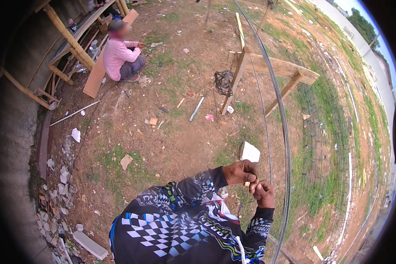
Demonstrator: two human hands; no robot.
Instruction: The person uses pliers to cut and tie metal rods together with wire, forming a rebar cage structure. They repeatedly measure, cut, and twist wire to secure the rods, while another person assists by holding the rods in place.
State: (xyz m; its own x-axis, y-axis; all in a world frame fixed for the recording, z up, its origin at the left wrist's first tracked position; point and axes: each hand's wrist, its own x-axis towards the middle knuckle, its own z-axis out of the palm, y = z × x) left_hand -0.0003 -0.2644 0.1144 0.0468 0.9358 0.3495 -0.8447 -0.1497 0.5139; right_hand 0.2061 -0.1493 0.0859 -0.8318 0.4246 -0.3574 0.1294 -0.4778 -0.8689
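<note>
Your two hands meet at one point. Your left hand [241, 171] is curled with knuckles up and fingers folded down; your right hand [264, 193] sits just below and to its right, fingers bent in toward it. Both close together on one thin piece of tie wire [247, 202], which shows only faintly below the grip; whether each hand truly pinches it cannot be told. Both forearms come up from the lower edge in patterned sleeves.

Two long steel rods [282, 119] run past the grip: one just right of your right hand, one thinner rod slightly left of it. One white block [250, 152] lies just above your left hand. One wooden trestle [268, 66] stands well above the grip, with one coil of wire [223, 82] hanging on its left leg. One person in a pink shirt [119, 55] crouches far up and left.
</note>
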